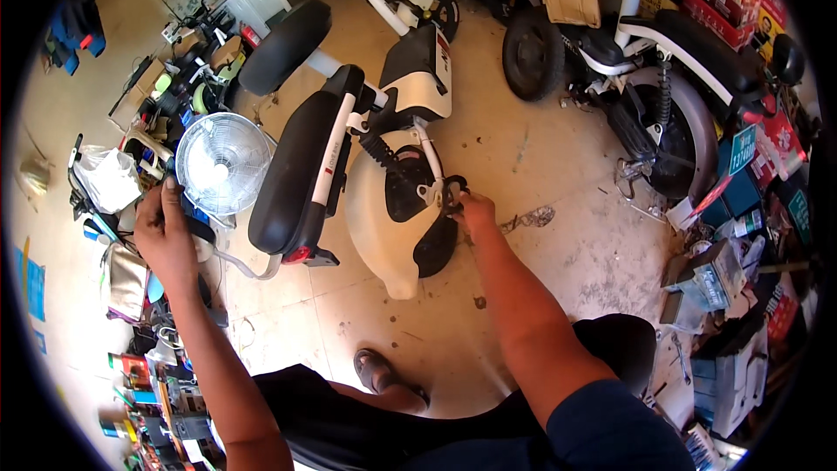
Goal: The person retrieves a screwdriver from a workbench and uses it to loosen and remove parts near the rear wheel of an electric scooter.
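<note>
Person's two bare hands at a white-and-black two-wheeler (336, 150), which stands on the pale floor (567, 166) in front of the person, slightly left of centre. Its long black seat (295, 176) lies on the left side of the view, with a red tail light (297, 255) at the near end; to the right of the seat, a white rear cover (370, 214) lies over part of the dark rear wheel (438, 249). The right hand (475, 212) reaches to the wheel's right side, its fingers curled closed on a black fitting (453, 194) beside the hub. The left hand (164, 231) is raised well apart from the wheel, left of a round caged fan (218, 166); its fingers are bent, thumb and forefinger close together, and whether they pinch anything cannot be told. Left of the fan is a white plastic bag (109, 179). A second two-wheeler (702, 139) stands at upper right. Below centre, a sandalled foot (375, 369) rests on the floor.
</note>
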`<state>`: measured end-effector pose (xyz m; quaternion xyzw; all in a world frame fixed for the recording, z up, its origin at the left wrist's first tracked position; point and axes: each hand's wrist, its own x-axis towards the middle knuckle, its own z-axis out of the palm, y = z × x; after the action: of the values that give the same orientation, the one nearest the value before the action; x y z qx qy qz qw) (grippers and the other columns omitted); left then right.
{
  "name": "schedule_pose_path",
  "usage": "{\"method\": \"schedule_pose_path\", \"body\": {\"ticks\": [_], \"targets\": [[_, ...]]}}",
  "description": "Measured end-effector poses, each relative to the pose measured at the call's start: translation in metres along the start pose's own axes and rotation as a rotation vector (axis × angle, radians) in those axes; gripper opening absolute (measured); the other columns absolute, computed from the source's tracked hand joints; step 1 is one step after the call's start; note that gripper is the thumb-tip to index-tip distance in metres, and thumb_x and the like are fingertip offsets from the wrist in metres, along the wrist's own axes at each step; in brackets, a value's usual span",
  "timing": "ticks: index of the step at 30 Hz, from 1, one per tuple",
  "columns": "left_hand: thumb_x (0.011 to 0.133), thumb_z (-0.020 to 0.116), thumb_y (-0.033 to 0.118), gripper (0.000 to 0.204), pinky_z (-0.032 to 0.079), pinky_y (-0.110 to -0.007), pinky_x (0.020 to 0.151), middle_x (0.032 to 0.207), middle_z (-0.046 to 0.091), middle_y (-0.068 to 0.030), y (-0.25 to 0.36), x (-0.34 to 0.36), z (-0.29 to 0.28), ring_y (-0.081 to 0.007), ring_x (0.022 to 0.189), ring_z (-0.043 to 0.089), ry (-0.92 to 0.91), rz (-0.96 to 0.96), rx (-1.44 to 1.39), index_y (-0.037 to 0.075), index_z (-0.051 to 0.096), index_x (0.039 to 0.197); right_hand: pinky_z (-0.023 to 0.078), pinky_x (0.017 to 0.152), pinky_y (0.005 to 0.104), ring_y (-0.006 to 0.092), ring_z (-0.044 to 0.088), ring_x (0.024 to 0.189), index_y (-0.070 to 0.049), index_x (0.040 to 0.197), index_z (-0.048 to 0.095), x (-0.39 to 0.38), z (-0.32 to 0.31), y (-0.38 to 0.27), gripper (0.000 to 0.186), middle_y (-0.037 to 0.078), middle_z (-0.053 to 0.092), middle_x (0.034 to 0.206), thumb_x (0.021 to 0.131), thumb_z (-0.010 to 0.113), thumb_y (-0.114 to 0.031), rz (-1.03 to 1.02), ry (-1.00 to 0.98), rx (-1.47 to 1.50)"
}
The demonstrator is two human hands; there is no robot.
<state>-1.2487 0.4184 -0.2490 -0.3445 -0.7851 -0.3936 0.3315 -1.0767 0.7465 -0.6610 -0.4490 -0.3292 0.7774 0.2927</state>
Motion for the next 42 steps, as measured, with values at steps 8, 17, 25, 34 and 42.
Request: {"method": "schedule_pose_path", "body": {"ticks": [8,17,25,34,42], "targets": [[0.099,0.066,0.015,0.017,0.045,-0.04,0.078,0.083,0.064,-0.014,0.022,-0.013,-0.009,-0.0305,0.082,0.059,0.02,0.281,0.15,-0.001,0.071,0.094,0.063,0.072,0.0369,0.0207,0.068,0.081,0.007,0.112,0.071,-0.001,-0.007,-0.005,0.024,0.012,0.072,0.096,0.104,0.064,-0.014,-0.022,-0.072,-0.098],[0.096,0.066,0.011,0.012,0.044,-0.039,0.08,0.084,0.064,-0.0129,0.019,-0.017,-0.006,-0.0305,0.084,0.057,0.137,0.319,0.128,0.001,0.07,0.092,0.063,0.08,0.0353,0.0224,0.07,0.088,0.007,0.117,0.07,0.005,-0.021,-0.001,0.026,0.012,0.074,0.103,0.102,0.065,-0.014,-0.03,-0.172,-0.051],[0.089,0.07,0.004,0.004,0.044,-0.044,0.1,0.103,0.07,-0.0112,0.024,-0.031,0.004,-0.0337,0.107,0.062,0.24,0.38,0.116,0.003,0.072,0.092,0.063,0.086,0.0369,0.025,0.071,0.095,0.005,0.118,0.069,0.001,-0.025,-0.008,0.024,0.013,0.073,0.109,0.102,0.063,-0.012,-0.012,-0.216,-0.121],[0.091,0.069,0.003,0.006,0.036,-0.049,0.116,0.111,0.072,-0.0102,0.035,-0.043,0.009,-0.0345,0.122,0.061,0.253,0.406,0.22,0.004,0.071,0.097,0.063,0.083,0.0354,0.0248,0.073,0.095,0.003,0.122,0.067,-0.001,-0.027,-0.006,0.022,0.014,0.074,0.112,0.102,0.058,-0.001,-0.02,-0.314,-0.075],[0.091,0.07,0.003,0.007,0.033,-0.051,0.117,0.11,0.073,-0.008,0.038,-0.045,0.014,-0.0335,0.122,0.061,0.271,0.41,0.222,0.005,0.071,0.097,0.062,0.086,0.0351,0.0237,0.072,0.095,0.003,0.116,0.068,-0.01,-0.025,-0.009,0.019,0.011,0.073,0.11,0.099,0.064,-0.002,-0.01,-0.301,-0.058]]}}
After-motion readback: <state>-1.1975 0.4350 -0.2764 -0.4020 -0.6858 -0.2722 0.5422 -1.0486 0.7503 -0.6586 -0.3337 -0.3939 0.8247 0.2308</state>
